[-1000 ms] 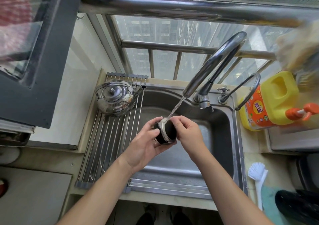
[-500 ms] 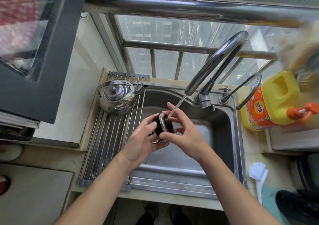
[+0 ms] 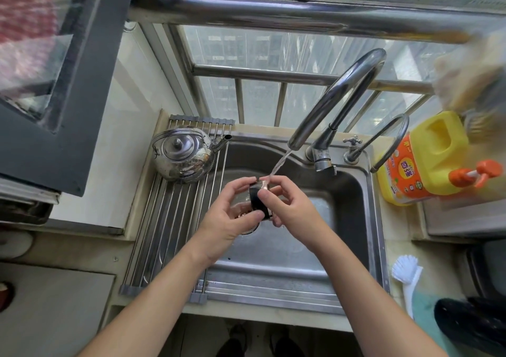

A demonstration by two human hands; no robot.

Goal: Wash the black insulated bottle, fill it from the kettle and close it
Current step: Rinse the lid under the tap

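A small black lid (image 3: pixel 257 199) with a steel rim is held over the sink (image 3: pixel 353 192), right under the thin water stream (image 3: pixel 279 163) from the curved tap (image 3: pixel 336 96). My left hand (image 3: pixel 230 217) grips it from the left and below. My right hand (image 3: pixel 290 209) pinches it from the right, thumb across its black side. The steel kettle (image 3: pixel 183 156) stands lid-on at the back of the roll-up drying rack (image 3: pixel 169 219), spout pointing right. A black rounded object (image 3: pixel 471 326) lies at the lower right, cut off by the frame edge.
A yellow detergent jug (image 3: pixel 427 159) with an orange pump stands right of the sink, beside a smaller second tap (image 3: pixel 388 135). A white brush (image 3: pixel 408 274) lies on the counter at the right. A window with steel bars runs behind the sink.
The lid has been turned between my fingers under the stream; its steel-rimmed end no longer faces me and its black side does. Both hands stay over the sink.
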